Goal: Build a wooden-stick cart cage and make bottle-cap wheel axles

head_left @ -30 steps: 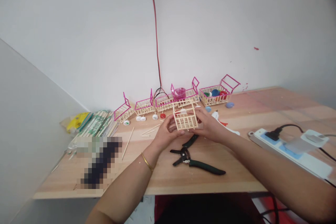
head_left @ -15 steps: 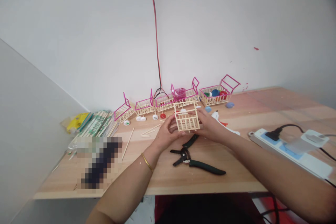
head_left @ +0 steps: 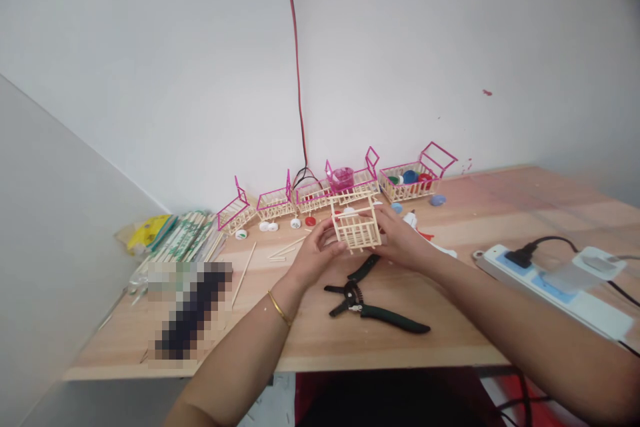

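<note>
Left hand (head_left: 320,250) and right hand (head_left: 397,240) are pinching one stick frame (head_left: 363,239) from opposite sides, likely sharing the hold because it looks flimsy. It is being held over the tabletop (head_left: 320,347). One pair of pliers (head_left: 353,295) is lying nearer the person, presumably for easy reach. Five pink-edged baskets (head_left: 410,193) are lining the wall (head_left: 400,47), probably kept aside; one pink cup (head_left: 343,179) is sitting among them.
</note>
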Available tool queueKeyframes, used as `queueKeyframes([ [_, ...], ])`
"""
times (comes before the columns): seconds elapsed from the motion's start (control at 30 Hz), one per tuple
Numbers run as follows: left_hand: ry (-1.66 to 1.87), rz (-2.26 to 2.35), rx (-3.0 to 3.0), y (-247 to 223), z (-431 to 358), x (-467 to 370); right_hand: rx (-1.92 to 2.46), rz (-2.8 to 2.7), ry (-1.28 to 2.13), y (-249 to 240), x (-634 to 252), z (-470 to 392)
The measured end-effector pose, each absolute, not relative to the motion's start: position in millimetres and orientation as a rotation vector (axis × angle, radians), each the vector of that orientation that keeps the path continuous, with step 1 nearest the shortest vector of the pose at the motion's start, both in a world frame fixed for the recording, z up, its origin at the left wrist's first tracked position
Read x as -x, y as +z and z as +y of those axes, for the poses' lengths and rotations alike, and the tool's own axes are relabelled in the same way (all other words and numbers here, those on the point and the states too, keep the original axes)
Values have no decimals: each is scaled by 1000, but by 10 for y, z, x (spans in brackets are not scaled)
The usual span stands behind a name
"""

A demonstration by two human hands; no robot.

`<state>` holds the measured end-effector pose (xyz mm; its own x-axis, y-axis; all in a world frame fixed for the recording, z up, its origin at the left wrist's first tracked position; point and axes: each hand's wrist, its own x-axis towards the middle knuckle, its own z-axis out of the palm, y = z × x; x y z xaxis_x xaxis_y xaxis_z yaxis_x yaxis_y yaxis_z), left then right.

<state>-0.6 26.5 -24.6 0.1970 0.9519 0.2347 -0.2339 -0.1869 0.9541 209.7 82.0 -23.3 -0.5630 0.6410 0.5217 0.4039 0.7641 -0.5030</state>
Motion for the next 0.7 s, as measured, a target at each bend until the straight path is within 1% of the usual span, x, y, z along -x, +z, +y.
queueKeyframes([
  [0.7,1339,824,-1194,-279,266,29,818,-2223,499,-187,-2091,783],
])
